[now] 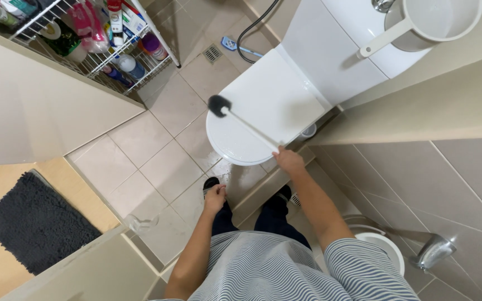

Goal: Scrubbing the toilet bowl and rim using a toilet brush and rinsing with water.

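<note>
My right hand (pixel 289 160) grips the white handle of a toilet brush (pixel 219 106), whose dark round head hangs over the left edge of the closed white toilet lid (pixel 263 106). My left hand (pixel 215 198) hangs by my thigh with its fingers curled and nothing visibly in it. I stand in front of the toilet in a striped shirt and dark trousers.
A white wire rack (pixel 93 33) of bottles stands at the upper left. A white pail with a handle (pixel 430 22) sits on the cistern. A dark mat (pixel 34 223) lies at lower left. A white bowl (pixel 383 248) and a metal fitting (pixel 435 252) are at lower right. A floor drain (pixel 212 53) is beyond the toilet.
</note>
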